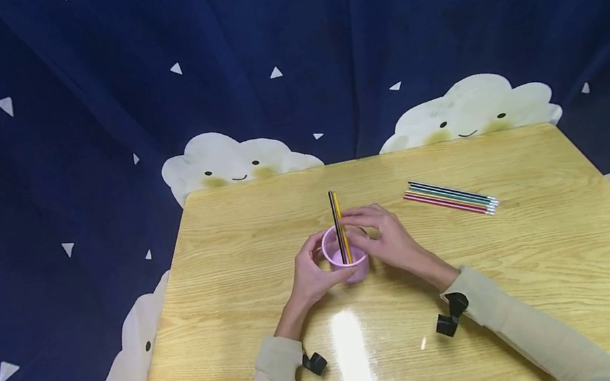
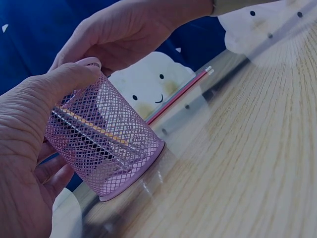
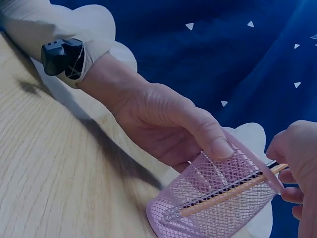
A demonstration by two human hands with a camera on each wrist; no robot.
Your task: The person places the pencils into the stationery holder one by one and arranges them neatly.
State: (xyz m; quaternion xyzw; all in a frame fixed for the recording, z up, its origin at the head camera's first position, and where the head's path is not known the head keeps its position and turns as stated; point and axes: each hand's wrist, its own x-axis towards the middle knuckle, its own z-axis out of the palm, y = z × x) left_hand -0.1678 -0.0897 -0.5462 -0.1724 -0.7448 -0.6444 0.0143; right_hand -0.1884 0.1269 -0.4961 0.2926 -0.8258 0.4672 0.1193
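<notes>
A pink mesh pencil cup [image 1: 359, 271] stands on the wooden table in front of the person. The left hand [image 1: 311, 278] grips its side, thumb across the near rim and fingers round the far left. Inside the cup lean a black striped pencil [image 1: 338, 225] and a yellow pencil [image 1: 346, 244], their upper ends above the rim. The right hand [image 1: 389, 237] is over the cup's right rim, its fingertips pinching the yellow pencil. In the right wrist view, the mesh cup [image 3: 218, 198] shows both pencils through its wall, and the right hand [image 3: 302, 163] partly covers their upper ends.
Several pencils [image 1: 450, 197], in dark, teal, yellow and red, lie side by side on the table [image 1: 542, 285] to the right, beyond the right hand. A dark blue curtain [image 1: 251, 23] with white triangles and clouds hangs behind the table.
</notes>
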